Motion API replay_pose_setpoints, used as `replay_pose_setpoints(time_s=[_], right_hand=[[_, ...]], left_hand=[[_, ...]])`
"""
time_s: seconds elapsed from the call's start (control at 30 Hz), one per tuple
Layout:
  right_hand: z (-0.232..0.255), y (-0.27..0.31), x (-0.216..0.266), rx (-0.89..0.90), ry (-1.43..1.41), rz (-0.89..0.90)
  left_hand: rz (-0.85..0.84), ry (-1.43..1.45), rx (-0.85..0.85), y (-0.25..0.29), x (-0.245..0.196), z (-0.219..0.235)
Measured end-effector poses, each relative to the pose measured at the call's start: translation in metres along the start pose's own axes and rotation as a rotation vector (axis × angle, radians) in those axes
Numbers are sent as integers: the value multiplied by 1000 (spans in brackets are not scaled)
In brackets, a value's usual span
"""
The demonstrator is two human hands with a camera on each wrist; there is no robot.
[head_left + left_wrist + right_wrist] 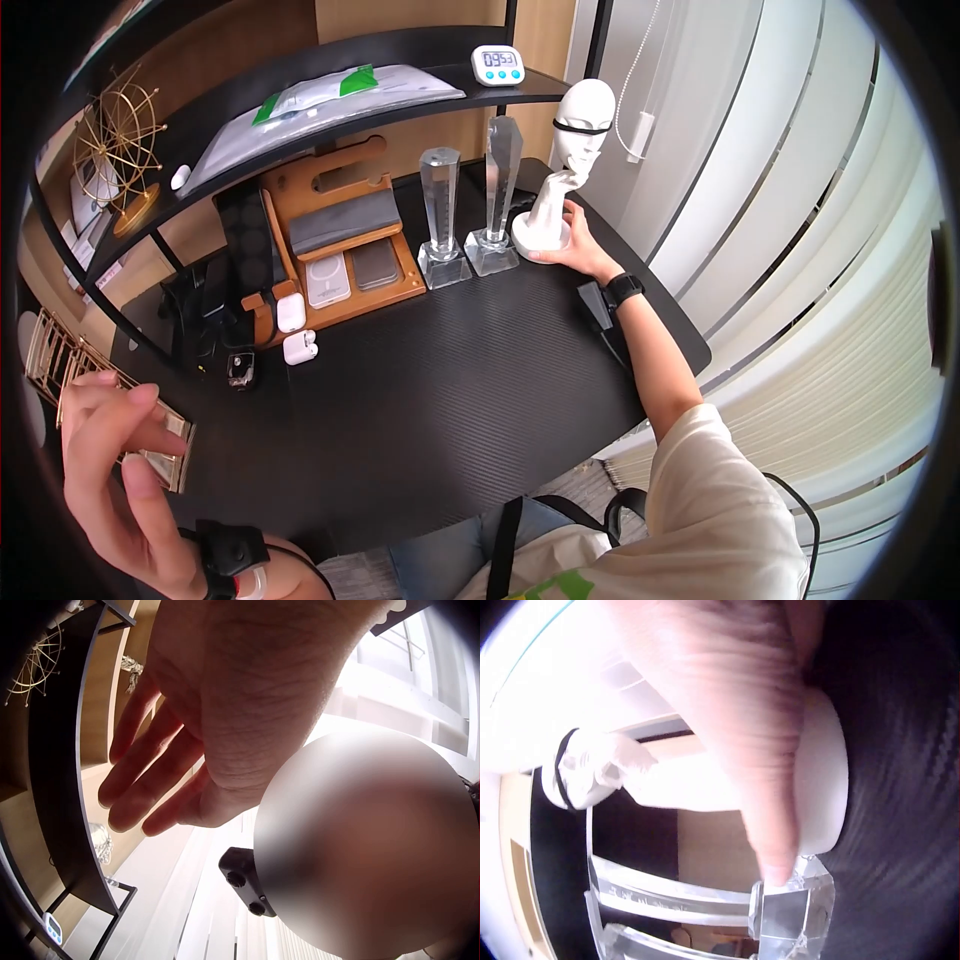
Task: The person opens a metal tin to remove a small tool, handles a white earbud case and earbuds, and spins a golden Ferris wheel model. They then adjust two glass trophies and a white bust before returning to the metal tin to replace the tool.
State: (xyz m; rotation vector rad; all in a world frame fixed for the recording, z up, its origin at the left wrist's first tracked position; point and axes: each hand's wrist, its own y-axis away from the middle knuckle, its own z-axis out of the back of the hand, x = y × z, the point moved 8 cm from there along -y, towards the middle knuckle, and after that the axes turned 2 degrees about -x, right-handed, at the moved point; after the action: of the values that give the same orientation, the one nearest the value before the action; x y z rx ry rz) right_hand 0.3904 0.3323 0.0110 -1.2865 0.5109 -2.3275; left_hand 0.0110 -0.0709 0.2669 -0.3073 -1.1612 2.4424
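Note:
My right hand (pixel 582 248) grips the round base of a white sculpture (pixel 546 212) at the back right of the desk. It shows a head on a raised hand, with a black band across the eyes. In the right wrist view my thumb lies across the white base (pixel 823 780), its tip right by a crystal trophy's foot (pixel 799 907). My left hand (pixel 115 460) is raised over the desk's front left, fingers loosely bent and holding nothing. The left wrist view shows that hand (pixel 217 712) with its fingers spread a little.
Two crystal trophies (pixel 440 205) stand left of the sculpture. A wooden stand (pixel 345 305) holds a card-like pad, a wallet and a white case; an earbud case (pixel 299 348) and a watch (pixel 240 368) lie before it. The shelf above carries a timer (pixel 497 66). Blinds (pixel 770 190) border the right.

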Motion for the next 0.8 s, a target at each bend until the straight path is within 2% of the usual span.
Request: replay_pose_setpoints(time_s=[0.03,0.07,0.13,0.23,0.37,0.47,0.57,0.63,0.73,0.8], right_hand=[[0,3,-3,52,130,-45],[1,5,-1,47,129,-47],[2,7,-3,89,129,-158],[5,10,6,71,218,-196],[3,9,3,22,308,-163],[3,8,2,48,267,-171],[2,8,2,77,224,-113],[0,9,4,114,90,-103],[2,12,10,149,-15,-129],[3,12,7,158,-89,-159]], left_hand=[[37,38,-12,0,2,0],[32,38,-11,0,-1,0],[137,35,-3,-1,-1,0],[183,51,-20,2,0,0],[168,55,26,2,2,0],[121,44,29,2,-1,0],[204,38,-11,4,3,3],[83,-92,26,1,-3,4],[129,-56,-7,2,-1,4],[104,-46,4,4,3,6]])
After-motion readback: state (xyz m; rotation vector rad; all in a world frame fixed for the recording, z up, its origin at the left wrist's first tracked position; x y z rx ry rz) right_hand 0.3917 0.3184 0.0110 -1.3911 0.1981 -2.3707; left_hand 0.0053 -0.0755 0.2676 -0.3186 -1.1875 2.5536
